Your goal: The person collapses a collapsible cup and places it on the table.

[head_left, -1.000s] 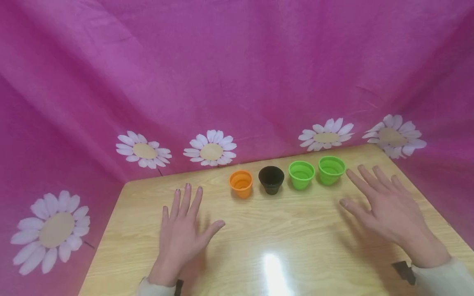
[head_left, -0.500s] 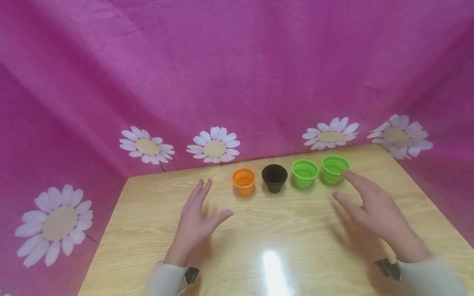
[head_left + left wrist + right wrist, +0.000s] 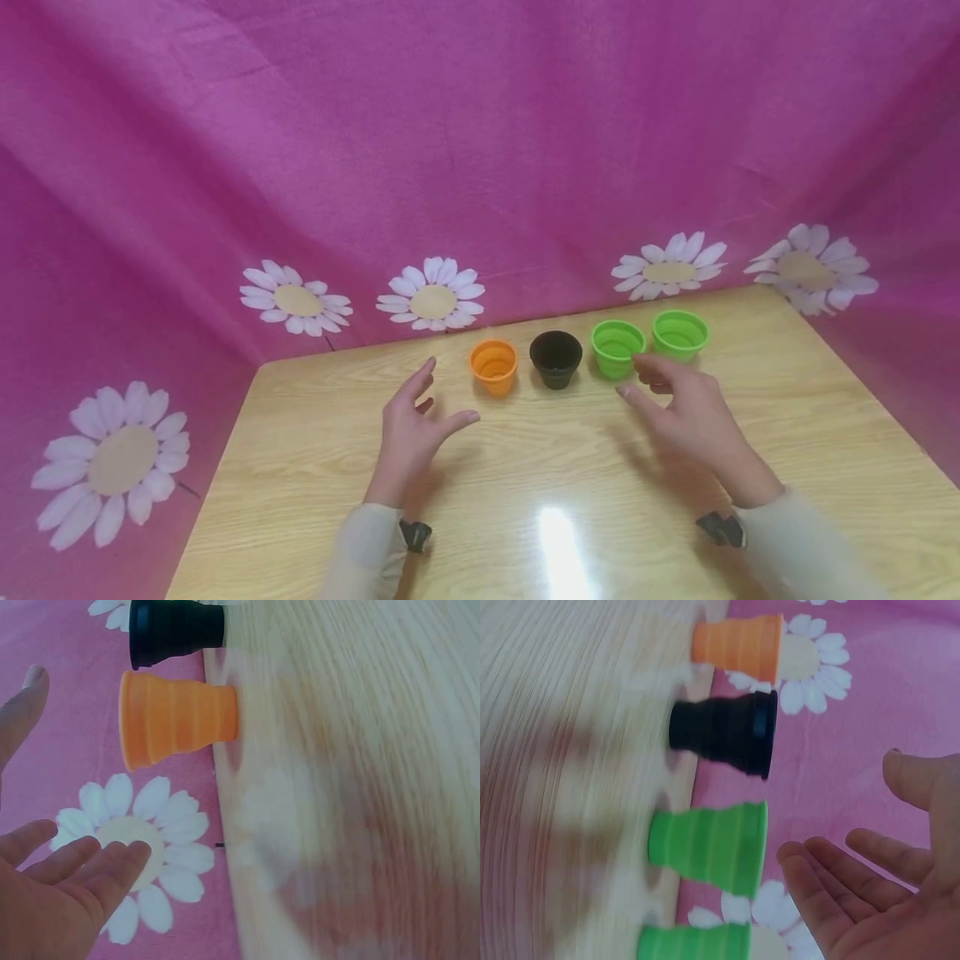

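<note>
Facing curtain [image 3: 480, 150] at twelve o'clock, past one orange cup [image 3: 494, 368], one black cup [image 3: 556, 362], two green cups [image 3: 615, 346] [image 3: 679, 333]. With hands [image 3: 409, 429] [image 3: 695, 417] half-open, empty.

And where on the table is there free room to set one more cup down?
Bare table shows left of the orange cup, out to the left edge; between the left hand and right hand, in front of the black cup; and right of the rightmost green cup. The cup row is crowded: narrow gaps, right hand close.
</note>
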The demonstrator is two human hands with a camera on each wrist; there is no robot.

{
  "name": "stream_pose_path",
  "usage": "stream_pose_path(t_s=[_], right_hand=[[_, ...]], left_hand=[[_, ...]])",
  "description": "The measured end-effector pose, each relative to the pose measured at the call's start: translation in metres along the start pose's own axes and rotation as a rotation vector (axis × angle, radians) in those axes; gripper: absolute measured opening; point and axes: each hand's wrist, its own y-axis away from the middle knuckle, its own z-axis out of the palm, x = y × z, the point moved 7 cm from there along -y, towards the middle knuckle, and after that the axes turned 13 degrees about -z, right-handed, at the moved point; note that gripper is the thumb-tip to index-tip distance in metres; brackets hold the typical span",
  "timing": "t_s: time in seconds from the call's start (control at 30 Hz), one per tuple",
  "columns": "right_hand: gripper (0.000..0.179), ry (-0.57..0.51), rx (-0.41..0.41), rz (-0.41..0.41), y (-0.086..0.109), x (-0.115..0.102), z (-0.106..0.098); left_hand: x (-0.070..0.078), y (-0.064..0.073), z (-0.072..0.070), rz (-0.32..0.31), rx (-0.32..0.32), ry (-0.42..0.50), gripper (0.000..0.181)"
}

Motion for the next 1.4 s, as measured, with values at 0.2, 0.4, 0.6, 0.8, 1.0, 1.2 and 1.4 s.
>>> stream_pose_path(t_s=[0.2,0.4,0.6,0.8,1.0,1.2,1.4], right_hand=[[0.048,-0.113,0.019,0.059,-0.012,-0.001,0.019],[0.041,-0.183,0.035,0.089,-0.025,-0.005,0.042],[0.038,-0.297,0.044,0.076,-0.035,-0.013,0.065],[0.041,-0.403,0.024,0.109,-0.041,-0.019,0.086],[0.042,-0.388,0.004,0.121,-0.048,-0.028,0.097],[0.038,-0.358,0.002,0.114,-0.05,-0.037,0.11],[0.042,-0.265,0.035,0.102,-0.053,-0.043,0.125]], left_hand=[[-0.008,-0.01,0.009,-0.067,-0.018,0.125,0.092],[-0.012,-0.019,0.017,-0.101,-0.034,0.214,0.087],[-0.015,-0.025,0.025,-0.112,-0.04,0.248,0.086],[-0.019,-0.031,0.033,-0.106,-0.055,0.288,0.082],[-0.019,-0.036,0.041,-0.095,-0.074,0.304,0.079],[-0.018,-0.041,0.047,-0.132,-0.084,0.293,0.081],[-0.019,-0.045,0.053,-0.16,-0.124,0.294,0.082]])
